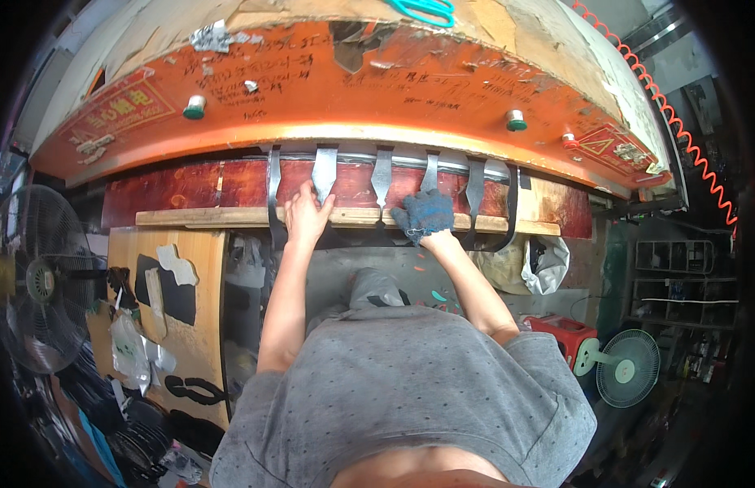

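Observation:
Several dark grey, shaped flat strips hang side by side from beneath the orange machine's edge, over a wooden bar (231, 217). My bare left hand (307, 215) is at the lower part of one wide, shiny strip (324, 169), thumb and fingers closed about it. In a blue knitted glove, my right hand (427, 215) is closed over the lower part of another strip (430, 171), its fingertips partly hidden. Between my hands hangs a narrow-waisted strip (381, 179), untouched. To the right of the glove are a further strip (475, 191) and a curved dark one (512, 203).
The orange machine beam (312, 98) crosses the far side, above a dark red panel (150, 195). Teal-handled scissors (426, 10) lie on top. A wooden board (202, 325) with scraps and a large fan (44, 276) are left; a small fan (626, 370) and white bag (547, 264) are right.

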Demonstrator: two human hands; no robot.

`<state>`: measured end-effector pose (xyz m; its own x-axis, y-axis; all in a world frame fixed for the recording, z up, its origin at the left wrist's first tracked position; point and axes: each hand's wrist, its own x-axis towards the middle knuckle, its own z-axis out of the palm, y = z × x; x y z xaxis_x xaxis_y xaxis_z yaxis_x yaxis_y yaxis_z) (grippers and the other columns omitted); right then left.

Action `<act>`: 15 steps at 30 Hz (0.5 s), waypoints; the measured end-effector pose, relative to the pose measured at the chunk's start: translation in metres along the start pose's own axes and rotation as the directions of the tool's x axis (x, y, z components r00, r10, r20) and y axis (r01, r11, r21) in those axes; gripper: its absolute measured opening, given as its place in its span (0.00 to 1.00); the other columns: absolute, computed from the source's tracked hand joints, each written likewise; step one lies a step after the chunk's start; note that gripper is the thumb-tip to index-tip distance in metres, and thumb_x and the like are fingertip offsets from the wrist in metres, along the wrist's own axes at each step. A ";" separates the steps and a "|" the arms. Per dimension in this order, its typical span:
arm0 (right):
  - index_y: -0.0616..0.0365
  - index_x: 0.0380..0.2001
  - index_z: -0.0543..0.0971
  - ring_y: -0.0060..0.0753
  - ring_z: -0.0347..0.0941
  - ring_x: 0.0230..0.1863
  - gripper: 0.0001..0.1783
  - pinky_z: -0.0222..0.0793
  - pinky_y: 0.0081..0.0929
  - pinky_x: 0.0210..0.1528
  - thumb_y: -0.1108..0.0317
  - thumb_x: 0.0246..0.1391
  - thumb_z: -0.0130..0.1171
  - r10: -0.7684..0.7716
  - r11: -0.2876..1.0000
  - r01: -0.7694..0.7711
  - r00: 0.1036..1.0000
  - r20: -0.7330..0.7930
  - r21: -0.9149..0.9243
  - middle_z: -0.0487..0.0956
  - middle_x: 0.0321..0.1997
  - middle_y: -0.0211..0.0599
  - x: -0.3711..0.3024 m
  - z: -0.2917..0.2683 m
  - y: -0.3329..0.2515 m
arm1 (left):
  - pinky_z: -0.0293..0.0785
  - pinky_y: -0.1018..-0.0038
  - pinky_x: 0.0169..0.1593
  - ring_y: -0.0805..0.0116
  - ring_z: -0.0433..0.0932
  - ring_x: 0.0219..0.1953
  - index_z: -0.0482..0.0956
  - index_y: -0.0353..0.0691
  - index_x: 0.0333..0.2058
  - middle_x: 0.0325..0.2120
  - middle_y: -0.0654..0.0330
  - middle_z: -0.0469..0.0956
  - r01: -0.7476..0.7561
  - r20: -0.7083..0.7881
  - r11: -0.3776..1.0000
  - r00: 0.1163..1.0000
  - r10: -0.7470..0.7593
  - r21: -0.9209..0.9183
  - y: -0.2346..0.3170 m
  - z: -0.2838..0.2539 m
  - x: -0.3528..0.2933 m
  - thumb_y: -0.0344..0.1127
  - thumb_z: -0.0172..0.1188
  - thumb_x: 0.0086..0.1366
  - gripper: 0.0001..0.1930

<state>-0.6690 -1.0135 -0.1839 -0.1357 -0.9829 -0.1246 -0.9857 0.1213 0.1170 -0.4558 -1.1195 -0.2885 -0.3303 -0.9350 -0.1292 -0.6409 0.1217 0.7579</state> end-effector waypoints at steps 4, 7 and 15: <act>0.53 0.23 0.81 0.49 0.74 0.35 0.20 0.68 0.46 0.35 0.47 0.48 0.56 -0.013 0.997 0.018 0.998 -0.061 0.075 0.79 0.26 0.43 -0.024 -0.001 -0.013 | 0.65 0.60 0.48 0.56 0.77 0.38 0.70 0.37 0.44 0.28 0.56 0.78 0.002 -0.015 0.999 1.000 -0.003 -0.035 -0.005 -0.001 -0.025 0.48 0.63 0.57 0.24; 0.53 0.23 0.80 0.50 0.74 0.34 0.20 0.69 0.46 0.35 0.47 0.48 0.56 0.006 0.997 -0.002 0.998 -0.058 0.076 0.79 0.26 0.44 -0.044 -0.011 -0.024 | 0.65 0.60 0.47 0.54 0.76 0.37 0.69 0.39 0.39 0.25 0.56 0.76 -0.003 -0.026 1.000 1.000 0.002 -0.020 -0.007 -0.004 -0.049 0.48 0.63 0.57 0.21; 0.57 0.41 0.80 0.53 0.74 0.49 0.30 0.69 0.41 0.51 0.42 0.46 0.59 0.356 0.809 -0.324 0.934 0.030 0.490 0.79 0.44 0.53 -0.016 -0.062 -0.060 | 0.64 0.61 0.42 0.56 0.74 0.32 0.70 0.41 0.32 0.24 0.56 0.74 -0.121 -0.181 0.992 0.976 0.123 0.019 -0.020 -0.008 -0.142 0.47 0.64 0.55 0.17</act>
<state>-0.6013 -1.0135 -0.1283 -0.4809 -0.8705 -0.1047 -0.8023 0.4850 -0.3480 -0.3909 -0.9921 -0.2799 -0.2751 -0.9578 0.0829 -0.6091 0.2404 0.7558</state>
